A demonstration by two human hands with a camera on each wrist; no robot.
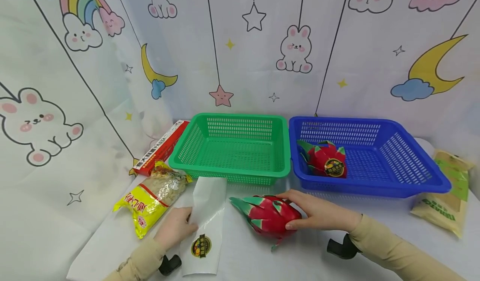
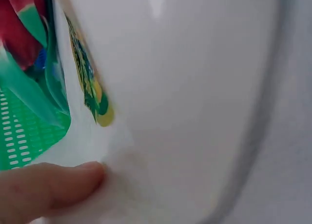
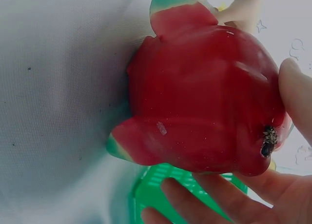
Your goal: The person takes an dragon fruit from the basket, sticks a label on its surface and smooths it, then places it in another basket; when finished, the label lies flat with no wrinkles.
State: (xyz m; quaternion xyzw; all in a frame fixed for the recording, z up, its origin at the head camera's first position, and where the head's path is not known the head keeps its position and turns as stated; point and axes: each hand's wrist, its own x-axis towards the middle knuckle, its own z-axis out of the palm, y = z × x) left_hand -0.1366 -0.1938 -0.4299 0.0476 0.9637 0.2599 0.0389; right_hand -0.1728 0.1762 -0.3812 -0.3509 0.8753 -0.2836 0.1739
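Observation:
My left hand (image 1: 178,227) pinches the left edge of a long white sticker sheet (image 1: 211,204), thumb on its face in the left wrist view. One round black-and-gold sticker (image 1: 201,246) is on the sheet's near part. My right hand (image 1: 318,212) grips a red dragon fruit (image 1: 271,218) with green-tipped scales, its long green leaves pointing left. Thumb and fingers spread around the fruit in the right wrist view, where its dark stem end (image 3: 268,141) shows. Another dragon fruit (image 1: 326,158), bearing a similar sticker, lies in the left part of the blue basket (image 1: 375,187).
A green basket (image 1: 228,172) stands beside the blue one at the back. To the left lie a yellow-printed food bag (image 1: 155,195) and a red pasta box (image 1: 163,145). At far right, a beige-and-green bag (image 1: 444,204) lies partly behind the blue basket.

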